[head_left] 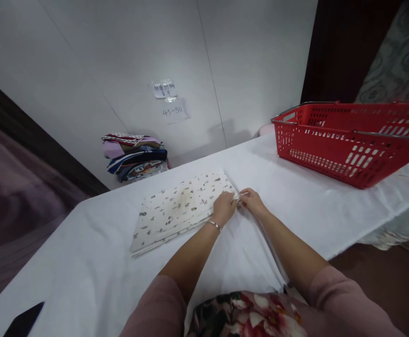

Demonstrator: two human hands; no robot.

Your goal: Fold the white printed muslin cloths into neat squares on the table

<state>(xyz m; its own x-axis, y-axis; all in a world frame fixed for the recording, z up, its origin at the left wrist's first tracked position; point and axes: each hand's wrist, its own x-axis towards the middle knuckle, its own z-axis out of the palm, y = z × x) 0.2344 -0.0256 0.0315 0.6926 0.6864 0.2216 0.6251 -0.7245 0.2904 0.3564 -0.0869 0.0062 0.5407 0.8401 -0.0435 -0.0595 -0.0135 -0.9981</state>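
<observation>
A folded white cloth [176, 206] with a small grey print of leaves and figures lies flat in front of me, its layers stacked along the near edge. My left hand [224, 207] is closed on its right end near the front corner. Right beside it, my right hand [252, 202] pinches a small bit of white fabric at the same corner, fingertips nearly meeting the left ones. Whether that bit belongs to the printed cloth is too small to tell. Faint yellowish staining shows in the middle of the cloth.
A white sheet with creases covers the table [95, 262]. At the back right stands a red plastic basket [330, 145] with metal handles. A pile of folded clothes [137, 157] sits beyond the far edge, below paper notes [176, 111] on the wall. A dark flat object [25, 320] lies front left.
</observation>
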